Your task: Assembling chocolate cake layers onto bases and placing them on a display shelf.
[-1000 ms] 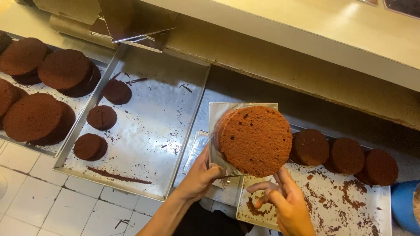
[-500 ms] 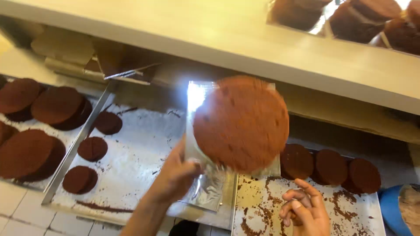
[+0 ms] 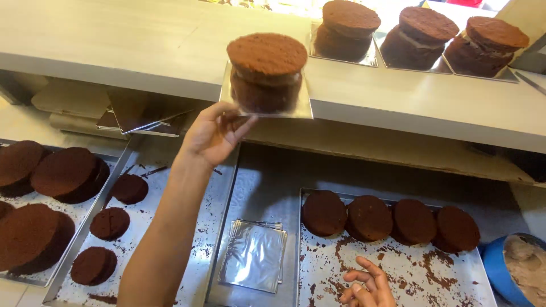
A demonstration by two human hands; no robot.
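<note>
My left hand (image 3: 213,133) is raised to the front edge of a pale shelf (image 3: 114,51). Its fingertips are under the near-left corner of a square silver cake board (image 3: 304,108), with the thumb by the board's left side. On the board stands a layered chocolate cake (image 3: 266,71) with a pale filling line; the board overhangs the shelf edge. My right hand (image 3: 364,284) rests low on a crumb-covered metal tray (image 3: 432,273), fingers loosely curled and holding nothing.
Three layered chocolate cakes (image 3: 421,37) on silver boards stand on the shelf at back right. Several round cake layers (image 3: 389,219) line the right tray. Spare silver boards (image 3: 253,256), a tray of small rounds (image 3: 111,223), large rounds (image 3: 62,173) and a blue cream bowl (image 3: 520,270) lie below.
My left hand lifted the board with the cake from above the trays up onto the shelf edge. My right hand let go and dropped onto the crumbed tray.
</note>
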